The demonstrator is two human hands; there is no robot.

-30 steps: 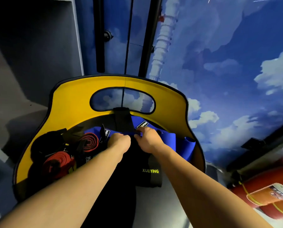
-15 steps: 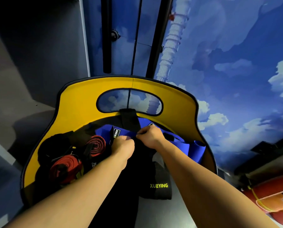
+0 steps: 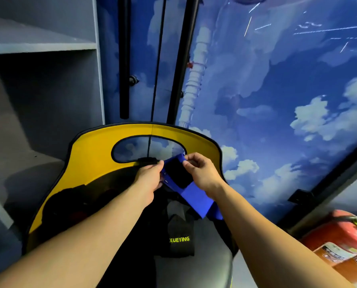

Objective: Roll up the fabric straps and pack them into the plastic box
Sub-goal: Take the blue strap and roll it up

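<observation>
Head view, strap: a flat blue fabric strap point(image 3: 196, 197) with a black hook-and-loop patch point(image 3: 178, 175) on its upper end is held raised above the seat, sloping down to the right; its lower end hangs by the right forearm.
Head view, left hand: the left hand point(image 3: 150, 177) pinches the strap's left edge between thumb and fingertips.
Head view, right hand: the right hand point(image 3: 201, 172) pinches the strap's top right corner, fingers curled.
Head view, seat: a yellow chair back with black piping point(image 3: 90, 154) and 1 oval cut-out rises just behind the hands.
Head view, seat contents: dark rolled items point(image 3: 73, 206) lie in shadow at the seat's left; a black band lettered XUEYING point(image 3: 179, 239) hangs over the front edge.
Head view, box: not seen.
Head view, open room: a grey shelf unit point(image 3: 42, 46) bounds the left; a red fire extinguisher point(image 3: 339, 235) lies at lower right, well apart from the hands.
</observation>
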